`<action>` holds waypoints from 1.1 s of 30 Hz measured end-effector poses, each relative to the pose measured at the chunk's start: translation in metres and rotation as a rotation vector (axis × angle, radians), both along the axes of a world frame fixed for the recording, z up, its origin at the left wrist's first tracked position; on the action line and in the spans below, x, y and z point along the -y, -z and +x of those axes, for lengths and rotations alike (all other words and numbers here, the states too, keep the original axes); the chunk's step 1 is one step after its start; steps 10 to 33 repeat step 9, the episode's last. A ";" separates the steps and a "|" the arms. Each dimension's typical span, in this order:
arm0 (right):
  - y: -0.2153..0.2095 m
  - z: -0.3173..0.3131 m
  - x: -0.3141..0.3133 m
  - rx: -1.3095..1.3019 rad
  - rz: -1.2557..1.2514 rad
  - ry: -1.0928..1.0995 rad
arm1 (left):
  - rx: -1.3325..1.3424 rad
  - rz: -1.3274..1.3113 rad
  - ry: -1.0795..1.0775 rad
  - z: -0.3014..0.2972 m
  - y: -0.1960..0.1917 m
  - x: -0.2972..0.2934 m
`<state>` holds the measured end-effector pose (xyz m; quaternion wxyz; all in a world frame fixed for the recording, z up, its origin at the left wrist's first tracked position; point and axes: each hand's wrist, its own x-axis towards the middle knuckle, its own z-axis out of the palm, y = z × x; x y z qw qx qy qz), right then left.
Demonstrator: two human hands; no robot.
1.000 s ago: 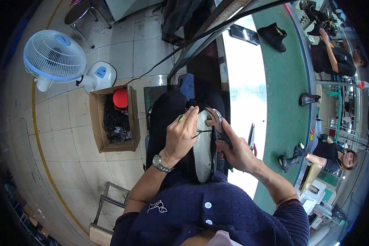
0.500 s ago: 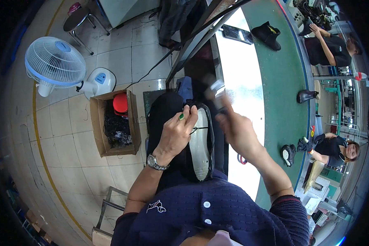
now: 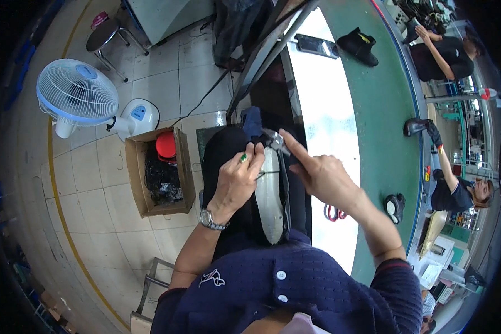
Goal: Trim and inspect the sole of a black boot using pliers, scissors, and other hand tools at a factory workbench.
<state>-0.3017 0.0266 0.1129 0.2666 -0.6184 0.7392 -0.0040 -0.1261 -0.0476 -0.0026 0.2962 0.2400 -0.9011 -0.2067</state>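
A black shoe upper (image 3: 286, 192) wraps a last with a pale sole side (image 3: 269, 203) facing up, lying lengthwise on my lap. Some dark cord crosses its middle. My left hand (image 3: 240, 177), with a green-stoned ring and a wristwatch, pinches the dark material at the far end of the shoe. In my right hand (image 3: 329, 177) is a metal-headed hand tool (image 3: 276, 142); whether it is a hammer or pincers I cannot tell. Its shiny head rests at that same far end, close beside my left fingertips. The fingers hide most of its handle.
Right of my lap runs a white bench top (image 3: 324, 106) with a phone (image 3: 317, 46) and red-handled scissors (image 3: 334, 212). Beyond lies a green belt (image 3: 376, 139) with dark shoes; two co-workers are across it. A cardboard box (image 3: 136, 183) and fan (image 3: 78, 92) stand left.
My right hand has brought the tool left, from beside the shoe onto its far end. My left hand keeps its pinch. A co-worker's gloved hand has reached a boot on the belt.
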 end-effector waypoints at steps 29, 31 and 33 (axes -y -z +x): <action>0.017 -0.001 0.002 -0.055 0.091 -0.101 | -0.014 0.096 -0.030 -0.004 0.008 0.001; 0.017 -0.001 0.002 -0.055 0.091 -0.101 | -0.014 0.096 -0.030 -0.004 0.008 0.001; 0.017 -0.001 0.002 -0.055 0.091 -0.101 | -0.014 0.096 -0.030 -0.004 0.008 0.001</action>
